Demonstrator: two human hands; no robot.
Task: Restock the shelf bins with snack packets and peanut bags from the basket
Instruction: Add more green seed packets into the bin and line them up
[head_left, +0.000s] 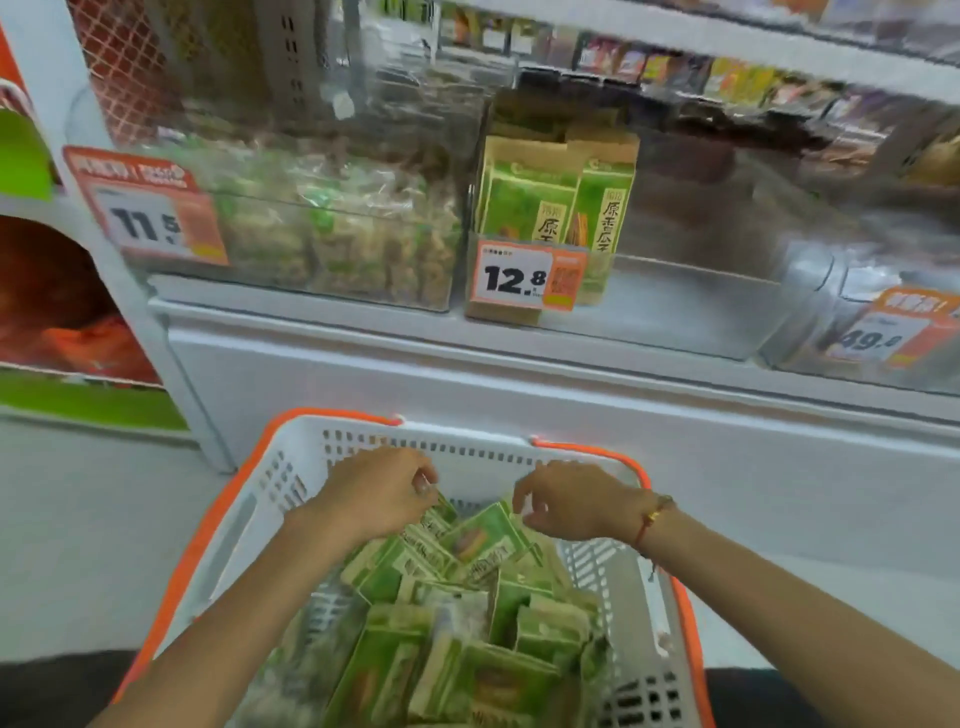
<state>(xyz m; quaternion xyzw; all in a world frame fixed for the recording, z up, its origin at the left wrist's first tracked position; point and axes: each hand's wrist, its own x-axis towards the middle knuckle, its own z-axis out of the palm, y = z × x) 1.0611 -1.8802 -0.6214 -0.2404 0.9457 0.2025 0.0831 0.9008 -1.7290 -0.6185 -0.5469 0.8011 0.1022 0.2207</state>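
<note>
Basket (291, 467): white perforated plastic with orange rim, lower centre of the frame, in front of my body, below the shelf. Contents: a loose heap of green snack packets (467, 613), lying flat and tilted over one another, filling the basket floor from centre to bottom edge. My left hand (374, 493): inside the basket at centre left, fingers (423, 480) curled and pinched on the top corner of the uppermost packet in the heap. My right hand (571, 501): centre right, a red cord bracelet (652, 517) at the wrist, fingers bent and partly spread just above the packets; whether they touch one I cannot tell. Shelf (519, 353): white, across the middle of the frame. Left clear bin (332, 218): holds bags of pale nuts, price tag 11.5 (150, 218) on its front. Centre bin (675, 208): two upright green-and-brown seed packets (550, 197) at its left end, tag 12.8 (524, 275) in front, the rest bare. Third tag, lower right, blurred.
</note>
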